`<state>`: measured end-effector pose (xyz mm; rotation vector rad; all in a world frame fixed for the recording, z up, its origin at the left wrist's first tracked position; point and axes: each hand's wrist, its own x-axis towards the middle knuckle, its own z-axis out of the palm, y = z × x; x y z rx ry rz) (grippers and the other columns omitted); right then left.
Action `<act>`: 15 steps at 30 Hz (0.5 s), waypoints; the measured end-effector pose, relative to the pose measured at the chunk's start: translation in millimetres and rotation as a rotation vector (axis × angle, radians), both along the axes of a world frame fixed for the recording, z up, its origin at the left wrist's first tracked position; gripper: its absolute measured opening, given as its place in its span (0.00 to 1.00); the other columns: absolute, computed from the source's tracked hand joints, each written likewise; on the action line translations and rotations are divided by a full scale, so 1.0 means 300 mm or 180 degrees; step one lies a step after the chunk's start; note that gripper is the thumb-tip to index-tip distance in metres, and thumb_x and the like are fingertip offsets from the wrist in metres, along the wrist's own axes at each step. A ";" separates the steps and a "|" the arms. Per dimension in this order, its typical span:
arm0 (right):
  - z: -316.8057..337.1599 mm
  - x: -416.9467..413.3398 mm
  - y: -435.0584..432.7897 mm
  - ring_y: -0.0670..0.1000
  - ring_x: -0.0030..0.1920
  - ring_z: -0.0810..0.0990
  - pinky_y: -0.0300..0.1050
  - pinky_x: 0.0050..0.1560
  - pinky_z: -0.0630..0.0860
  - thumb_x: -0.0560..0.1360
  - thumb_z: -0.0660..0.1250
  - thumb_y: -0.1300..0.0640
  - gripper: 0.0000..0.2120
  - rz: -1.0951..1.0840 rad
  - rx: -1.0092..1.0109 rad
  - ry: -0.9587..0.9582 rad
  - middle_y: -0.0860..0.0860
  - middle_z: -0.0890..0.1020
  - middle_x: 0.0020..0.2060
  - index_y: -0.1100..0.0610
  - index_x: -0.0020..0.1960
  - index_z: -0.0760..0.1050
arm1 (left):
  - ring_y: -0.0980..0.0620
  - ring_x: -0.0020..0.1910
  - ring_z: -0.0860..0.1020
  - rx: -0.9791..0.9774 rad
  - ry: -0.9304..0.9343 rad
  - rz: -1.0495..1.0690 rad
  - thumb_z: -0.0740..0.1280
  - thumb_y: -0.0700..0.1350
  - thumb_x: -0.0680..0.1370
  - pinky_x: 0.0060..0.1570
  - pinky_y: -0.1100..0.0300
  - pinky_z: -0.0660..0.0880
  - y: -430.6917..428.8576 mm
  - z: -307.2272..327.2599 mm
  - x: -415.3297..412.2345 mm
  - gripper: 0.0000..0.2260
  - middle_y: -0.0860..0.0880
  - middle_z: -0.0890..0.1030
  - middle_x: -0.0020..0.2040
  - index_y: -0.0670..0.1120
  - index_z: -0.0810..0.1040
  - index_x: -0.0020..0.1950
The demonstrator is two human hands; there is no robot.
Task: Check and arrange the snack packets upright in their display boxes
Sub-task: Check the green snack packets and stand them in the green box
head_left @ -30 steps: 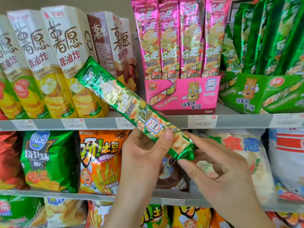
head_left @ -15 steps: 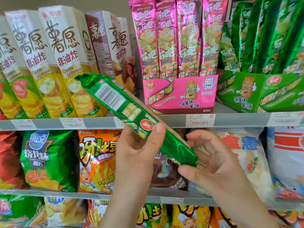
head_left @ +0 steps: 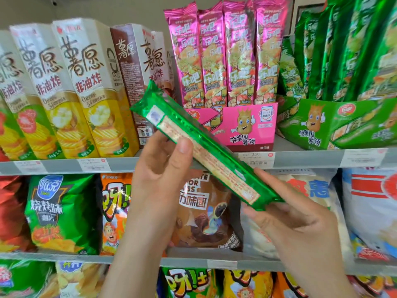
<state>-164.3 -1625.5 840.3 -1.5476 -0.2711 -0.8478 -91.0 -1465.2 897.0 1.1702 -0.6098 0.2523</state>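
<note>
So the green packet (head_left: 206,151) was up in front of the shelves, held slantwise, top end pointing up-left over the brown carton (head_left: 129,67) and bottom end down by the right hand (head_left: 300,229). Back seam and the long strip of printed text faced the camera, so my read is this was the checking bit, reading the label or date. Left hand (head_left: 163,175) had it pinched around the middle, thumb on the front, fingers curled behind. Right hand was mostly open, fingers loosely cupped under the bottom crimp, propping it more than gripping

The green display box (head_left: 335,125) it presumably belongs in sat on the upper shelf to the right, just beside the pink display box (head_left: 242,125), whose pink packets (head_left: 227,54) stood neat and upright

If I were doing this: hold by the edges and crimps, don't squeeze the middle or the crisps inside crack. Then turn it front out, crimp down, and slide it in straight next to the other green packets (head_left: 343,50), which looked like they leaned a bit
</note>
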 end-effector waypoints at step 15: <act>0.063 -0.001 -0.061 0.41 0.49 0.83 0.30 0.46 0.76 0.64 0.76 0.50 0.22 -0.0401 -0.0291 -0.0259 0.40 0.84 0.51 0.39 0.55 0.74 | 0.53 0.44 0.82 0.0171 -0.0757 -0.0626 0.69 0.45 0.70 0.41 0.57 0.79 -0.061 0.242 0.046 0.13 0.54 0.82 0.46 0.55 0.76 0.54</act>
